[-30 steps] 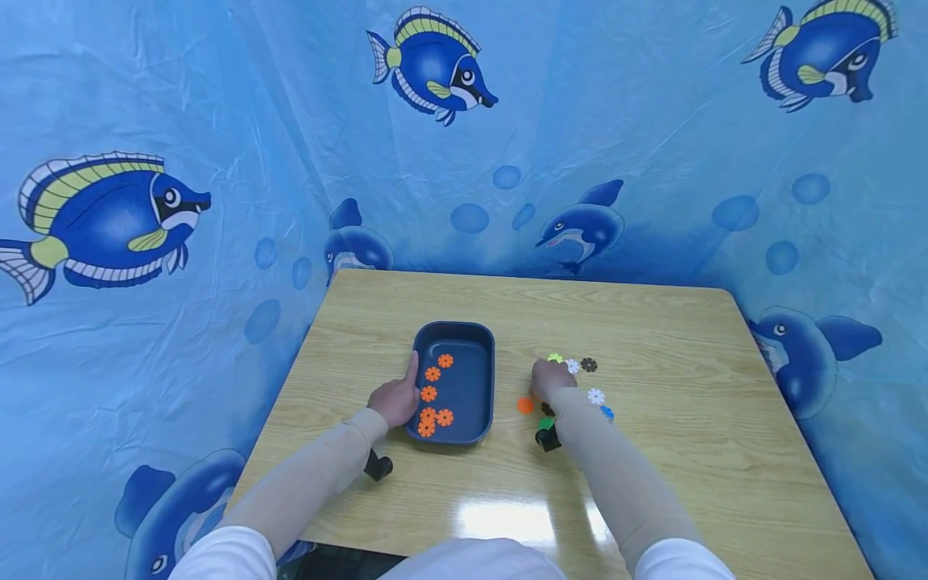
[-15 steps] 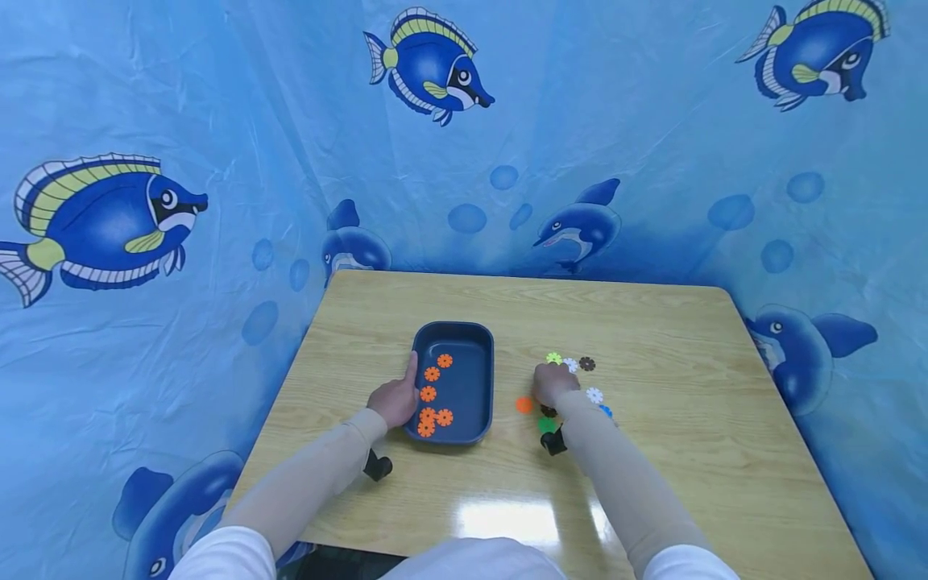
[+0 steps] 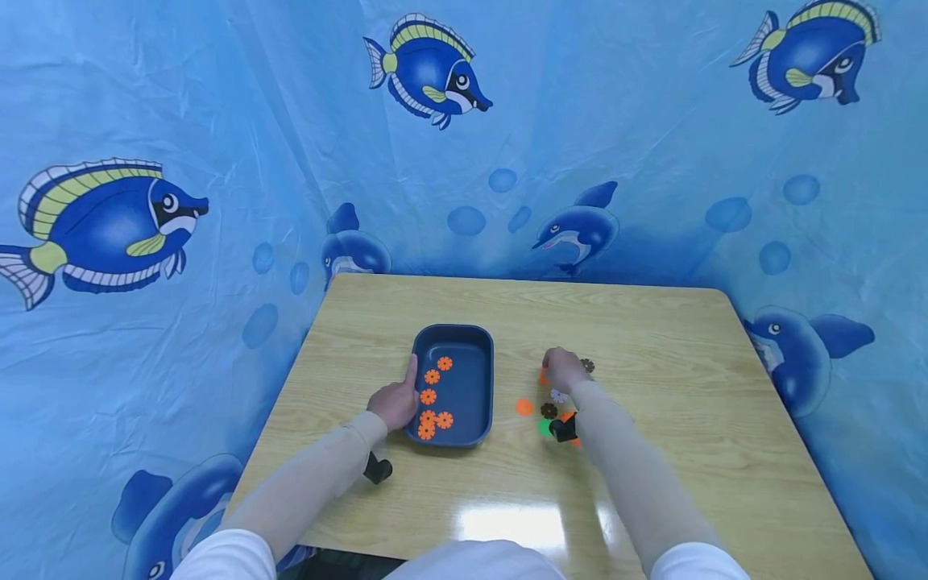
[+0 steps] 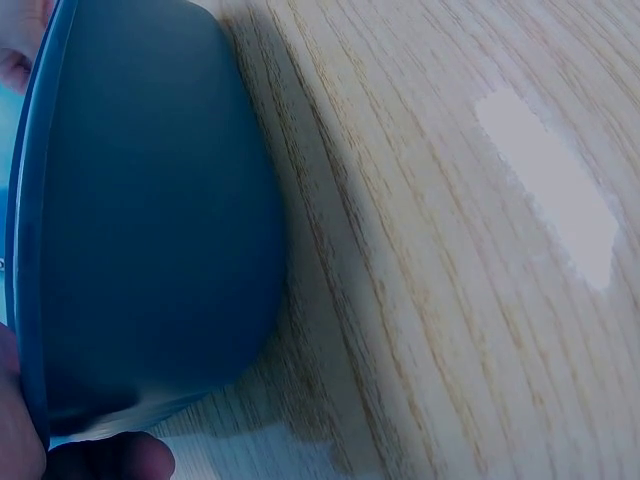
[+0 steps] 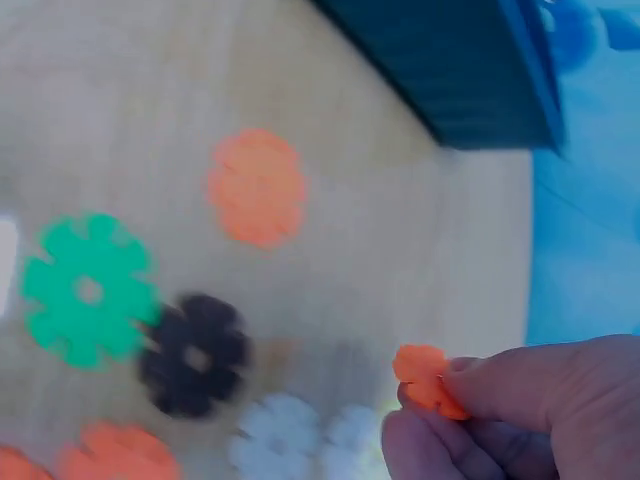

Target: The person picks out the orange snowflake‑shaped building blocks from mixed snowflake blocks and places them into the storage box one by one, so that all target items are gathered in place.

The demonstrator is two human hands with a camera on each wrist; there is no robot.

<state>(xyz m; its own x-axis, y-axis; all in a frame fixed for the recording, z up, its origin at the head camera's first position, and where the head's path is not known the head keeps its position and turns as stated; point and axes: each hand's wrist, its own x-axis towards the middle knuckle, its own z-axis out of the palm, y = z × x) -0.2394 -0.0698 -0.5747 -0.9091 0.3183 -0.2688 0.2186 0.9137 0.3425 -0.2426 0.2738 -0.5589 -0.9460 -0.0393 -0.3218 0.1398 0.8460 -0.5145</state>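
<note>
While the left hand (image 3: 394,403) is gripping the dark-blue rectangular plastic tray (image 3: 469,391), the right hand (image 3: 568,370) is now rising from the wood-grain table (image 3: 652,330), pinching an orange flower-shaped plastic disc (image 5: 430,378) outside the tray, so this pick-up is apparently succeeding.

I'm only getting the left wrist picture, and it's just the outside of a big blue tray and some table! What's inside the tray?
Observer: Six orange flower-shaped discs show inside the dark blue tray; in the head view they all lie in its left half.
Child: Ooh, flowers! And what's the right hand up to? My picture can't tell me.
Observer: The right hand pinches another orange flower-shaped disc between thumb and fingers; the right wrist view shows that clearly.
</note>
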